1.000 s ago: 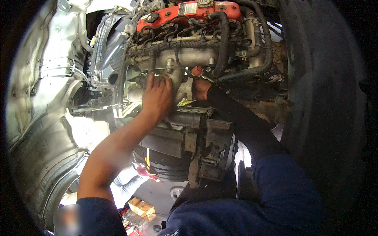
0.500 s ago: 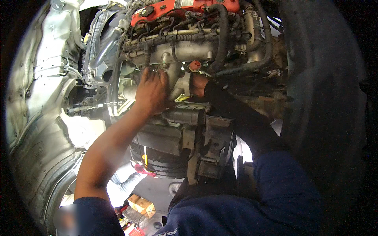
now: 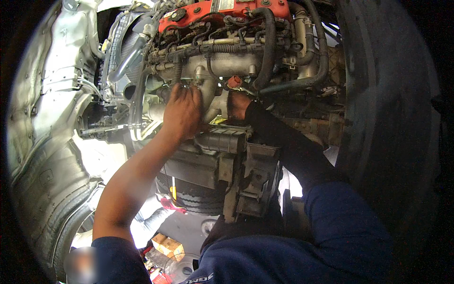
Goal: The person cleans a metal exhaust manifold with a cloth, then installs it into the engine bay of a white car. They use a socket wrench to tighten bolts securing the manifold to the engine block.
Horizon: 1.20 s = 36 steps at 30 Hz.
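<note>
My left hand (image 3: 183, 111) is closed at the side of a metal intake pipe (image 3: 206, 92). Its fingers curl down among the engine parts, and what they grip is out of sight. My right hand (image 3: 239, 105), below a dark sleeve, reaches in behind a pale cylindrical metal housing (image 3: 220, 105); its fingers are hidden there. An orange-red connector (image 3: 234, 82) sits just above the right hand. Over both hands runs the cast-metal intake manifold (image 3: 227, 62), with a corrugated hose (image 3: 178, 71) coming down to the left hand's fingertips.
A red engine cover (image 3: 213, 12) lies at the far side, with a thick black hose (image 3: 269, 47) bending beside it. Nearer me are a black plastic box (image 3: 194, 163), a tyre (image 3: 201, 201) and a cardboard box (image 3: 168, 246) on the floor. Body metal (image 3: 52, 156) walls the left.
The view has shifted very slightly. Both hands stay at the same places on the engine, with only a small shift of the left hand.
</note>
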Tool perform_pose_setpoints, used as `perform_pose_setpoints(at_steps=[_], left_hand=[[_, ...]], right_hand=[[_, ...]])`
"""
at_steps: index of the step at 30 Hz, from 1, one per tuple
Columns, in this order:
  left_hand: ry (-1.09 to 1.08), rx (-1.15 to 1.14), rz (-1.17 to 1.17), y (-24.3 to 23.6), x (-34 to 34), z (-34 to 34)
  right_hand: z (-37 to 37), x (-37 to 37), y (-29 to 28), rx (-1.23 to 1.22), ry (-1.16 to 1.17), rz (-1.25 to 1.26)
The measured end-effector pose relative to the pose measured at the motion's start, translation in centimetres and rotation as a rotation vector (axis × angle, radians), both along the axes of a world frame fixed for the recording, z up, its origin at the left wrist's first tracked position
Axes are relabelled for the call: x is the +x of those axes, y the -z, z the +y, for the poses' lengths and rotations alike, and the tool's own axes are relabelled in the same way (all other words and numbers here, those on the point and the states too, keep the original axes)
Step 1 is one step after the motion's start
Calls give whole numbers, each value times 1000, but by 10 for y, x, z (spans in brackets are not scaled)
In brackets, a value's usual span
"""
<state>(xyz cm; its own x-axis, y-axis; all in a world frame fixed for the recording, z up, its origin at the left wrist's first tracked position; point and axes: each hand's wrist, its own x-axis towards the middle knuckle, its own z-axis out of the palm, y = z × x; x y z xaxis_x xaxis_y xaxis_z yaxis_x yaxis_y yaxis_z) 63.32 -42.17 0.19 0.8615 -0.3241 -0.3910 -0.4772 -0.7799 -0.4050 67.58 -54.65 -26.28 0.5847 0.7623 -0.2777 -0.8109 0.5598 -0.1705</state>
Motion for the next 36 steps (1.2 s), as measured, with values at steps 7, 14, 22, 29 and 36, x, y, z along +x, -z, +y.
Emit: perform_pose_setpoints(at_steps=[7,14,22,29,36], left_hand=[[2,11,8,1,0,0],[-22,-5,-24,2,-1,-4],[1,-69,-50,1,-3,-1],[-49,-67,12,1,-1,-3],[-67,-24,-1,-2,-1,-10]], right_hand=[[7,8,13,235,-13,-7],[20,2,42,16,-104,14],[12,2,16,33,-60,38],[-1,-1,-25,-20,-44,117],[-3,-5,-33,-3,-48,72]])
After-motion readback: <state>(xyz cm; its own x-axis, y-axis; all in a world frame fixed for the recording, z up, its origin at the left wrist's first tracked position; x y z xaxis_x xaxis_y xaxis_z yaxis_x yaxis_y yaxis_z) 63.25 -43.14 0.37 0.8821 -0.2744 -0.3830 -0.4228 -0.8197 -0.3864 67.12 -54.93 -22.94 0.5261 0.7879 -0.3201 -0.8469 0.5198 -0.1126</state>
